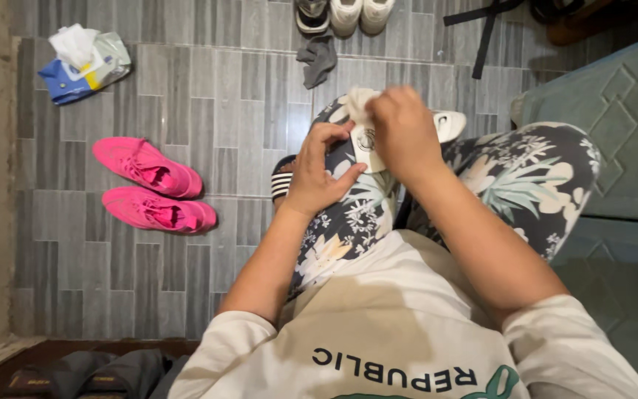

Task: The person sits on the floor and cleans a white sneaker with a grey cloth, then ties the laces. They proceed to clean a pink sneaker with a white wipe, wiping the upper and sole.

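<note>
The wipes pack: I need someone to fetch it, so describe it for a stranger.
Look at the grey tiled floor, far corner by the beige wall. The wipes pack lies there, beyond the pink shoes. It alone is a soft blue and clear packet with a white sheet sticking out.

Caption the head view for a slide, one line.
Left hand steadies a white shoe on the lap while right hand presses a white wipe to it.

Pink sneakers (pixel 153 186) on grey tiled floor (pixel 208 111); floral grey-white trousers (pixel 533 174); seemingly white shoe (pixel 437 125); blue-white wipes pack (pixel 83 63).
</note>
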